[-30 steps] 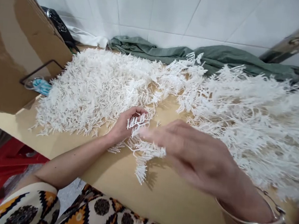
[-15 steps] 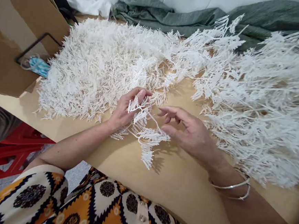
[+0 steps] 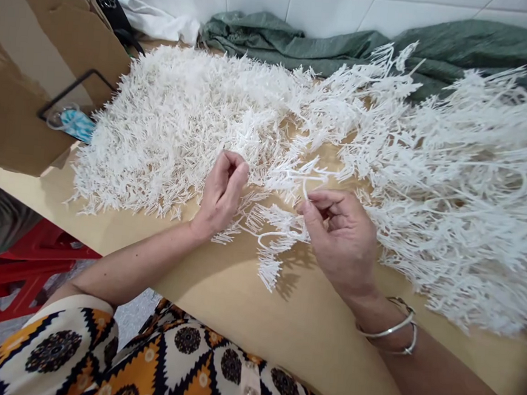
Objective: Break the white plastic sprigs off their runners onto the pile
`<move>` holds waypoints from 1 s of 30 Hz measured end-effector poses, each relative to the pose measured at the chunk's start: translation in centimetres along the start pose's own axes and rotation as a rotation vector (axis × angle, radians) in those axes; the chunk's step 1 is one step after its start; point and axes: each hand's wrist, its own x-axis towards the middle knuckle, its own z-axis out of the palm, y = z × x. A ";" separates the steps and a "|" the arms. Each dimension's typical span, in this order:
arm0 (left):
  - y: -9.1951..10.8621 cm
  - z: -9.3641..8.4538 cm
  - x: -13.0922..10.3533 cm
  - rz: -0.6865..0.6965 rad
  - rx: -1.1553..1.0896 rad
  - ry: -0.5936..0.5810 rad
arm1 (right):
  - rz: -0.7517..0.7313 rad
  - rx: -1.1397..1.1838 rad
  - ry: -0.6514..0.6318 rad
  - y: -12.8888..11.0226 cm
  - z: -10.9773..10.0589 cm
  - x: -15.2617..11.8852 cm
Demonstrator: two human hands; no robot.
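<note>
My right hand (image 3: pixel 340 231) pinches the stem of a white branched plastic piece (image 3: pixel 308 180) between thumb and fingertips. The piece's thin bristled arms spread above the fingers. My left hand (image 3: pixel 222 191) is closed beside a dense pile of small white bristly pieces (image 3: pixel 173 117); what its fingers hold, if anything, is hidden. Between the hands, a few white sprigs (image 3: pixel 269 271) hang or lie over the tan table (image 3: pixel 220 285). On the right spreads a looser heap of longer white branched pieces (image 3: pixel 467 207).
A cardboard box (image 3: pixel 31 76) with a black wire handle and a blue-white packet (image 3: pixel 77 125) stands at the left. Green cloth (image 3: pixel 294 41) and white cloth (image 3: pixel 163 22) lie along the tiled wall. A red stool (image 3: pixel 30 264) is below the table's left edge.
My right hand has closed on a branched piece's stem, and that piece has shifted right, away from my left hand. My left fingers have curled closed. The camera view has shifted slightly.
</note>
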 end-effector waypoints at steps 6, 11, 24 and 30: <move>1.1 0.3 -0.8 0.013 0.032 -0.290 | -0.693 -0.584 -0.081 -0.2 0.1 -0.6; 0.9 0.2 -0.7 -0.032 -0.043 -0.416 | -0.710 -0.543 -0.125 -0.2 0.7 -1.2; 0.4 0.5 -0.7 -0.228 -0.058 -0.431 | -0.168 -0.119 -0.045 0.4 -0.2 0.6; 0.8 0.3 -0.4 -0.247 0.071 -0.563 | 0.092 0.070 -0.073 1.0 -0.2 1.0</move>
